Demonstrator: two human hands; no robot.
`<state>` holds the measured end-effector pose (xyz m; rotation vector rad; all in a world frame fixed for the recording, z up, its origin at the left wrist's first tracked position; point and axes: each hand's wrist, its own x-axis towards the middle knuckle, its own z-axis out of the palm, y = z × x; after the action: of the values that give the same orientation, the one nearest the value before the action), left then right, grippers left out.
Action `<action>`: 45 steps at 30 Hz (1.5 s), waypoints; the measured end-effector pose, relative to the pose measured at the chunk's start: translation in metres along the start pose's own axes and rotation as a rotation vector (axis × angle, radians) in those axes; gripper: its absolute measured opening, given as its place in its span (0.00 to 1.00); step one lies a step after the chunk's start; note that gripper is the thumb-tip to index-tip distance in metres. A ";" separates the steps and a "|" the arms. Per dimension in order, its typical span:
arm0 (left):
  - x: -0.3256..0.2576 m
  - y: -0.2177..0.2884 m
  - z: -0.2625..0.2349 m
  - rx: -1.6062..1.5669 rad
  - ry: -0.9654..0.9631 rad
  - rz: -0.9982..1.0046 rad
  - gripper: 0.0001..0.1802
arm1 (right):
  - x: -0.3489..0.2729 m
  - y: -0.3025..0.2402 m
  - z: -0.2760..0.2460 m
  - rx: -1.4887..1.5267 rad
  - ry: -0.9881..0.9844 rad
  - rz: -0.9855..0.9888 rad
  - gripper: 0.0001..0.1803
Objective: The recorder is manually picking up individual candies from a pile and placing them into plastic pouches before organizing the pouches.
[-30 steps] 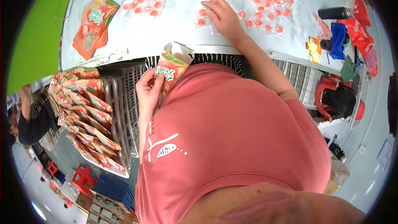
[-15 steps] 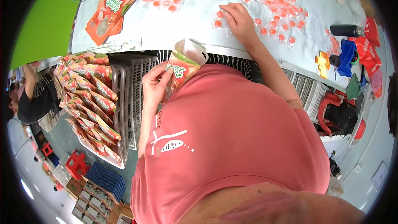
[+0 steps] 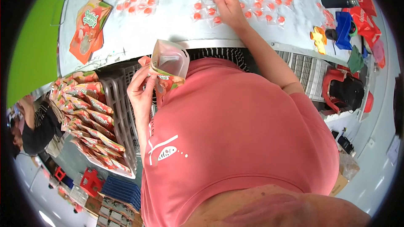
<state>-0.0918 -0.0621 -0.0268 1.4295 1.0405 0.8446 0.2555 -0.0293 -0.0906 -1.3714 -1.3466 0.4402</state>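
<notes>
My left hand (image 3: 141, 88) is closed on a printed red and green pouch (image 3: 170, 77) in front of my chest. The pouch's mouth gapes, showing its pale inside. Over the table my right hand (image 3: 227, 6) has its fingers stretched out to the left, with nothing visible in them. Just under and beside those fingers lie several clear-wrapped red candies (image 3: 198, 16). A larger spread of the same candies (image 3: 269, 2) covers the table beyond and to the right, and a smaller group (image 3: 136, 0) sits farther left.
Flat pouches (image 3: 88, 29) are stacked on the table's left. Filled-looking pouches (image 3: 94, 115) stand in rows in a white crate below left. A black bottle (image 3: 338, 1), a blue holder (image 3: 344, 29) and a yellow object (image 3: 319, 40) stand at the right. Another person (image 3: 40, 130) is at far left.
The pouch has tipped so its open mouth faces me more. Beside my right hand, more candies now lie grouped to its left. The whole view has shifted slightly.
</notes>
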 end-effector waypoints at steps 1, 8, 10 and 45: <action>0.000 0.002 0.000 0.029 0.005 -0.017 0.12 | 0.000 -0.003 0.000 -0.007 0.011 0.006 0.15; -0.004 -0.003 -0.001 0.050 0.031 -0.111 0.10 | -0.003 -0.003 0.005 -0.103 -0.030 -0.005 0.15; -0.002 -0.002 0.001 0.056 0.017 -0.137 0.10 | -0.004 -0.009 0.006 -0.046 -0.099 -0.008 0.15; 0.000 -0.020 -0.020 0.033 -0.051 -0.074 0.10 | 0.003 -0.068 0.040 0.209 -0.168 0.486 0.20</action>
<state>-0.1128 -0.0550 -0.0443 1.4243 1.0656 0.7372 0.1914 -0.0273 -0.0442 -1.5043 -1.0529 1.0121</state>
